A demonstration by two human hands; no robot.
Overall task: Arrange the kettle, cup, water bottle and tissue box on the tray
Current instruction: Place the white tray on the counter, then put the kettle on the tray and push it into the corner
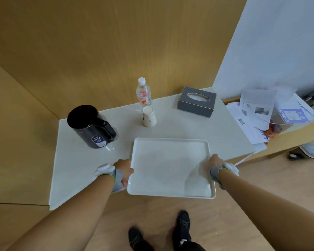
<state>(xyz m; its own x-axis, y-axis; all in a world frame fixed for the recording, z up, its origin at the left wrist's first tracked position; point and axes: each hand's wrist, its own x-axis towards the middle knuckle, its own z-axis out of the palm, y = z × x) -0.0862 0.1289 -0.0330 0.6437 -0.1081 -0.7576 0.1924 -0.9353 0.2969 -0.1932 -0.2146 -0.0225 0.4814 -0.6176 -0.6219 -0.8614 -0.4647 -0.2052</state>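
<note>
While both hands are gripping its side rims, the tray (170,167) is lying bare at the near edge of the table (76,160), slightly overhanging.

Left hand (124,172) and right hand (214,164) are clasping the left and right rims; the tray's long axis is running near to far. Stiff and light, it is probably sliding easily. Kettle (91,126) far left, handle pointing right, is likely the heaviest; paper cup (149,116), water bottle (143,94) and tissue box (197,101) are standing beyond.

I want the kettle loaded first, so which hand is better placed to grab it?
Probably the left hand: the kettle stands on its side of the tray, with nothing between. The right hand would cross the tray.
</note>
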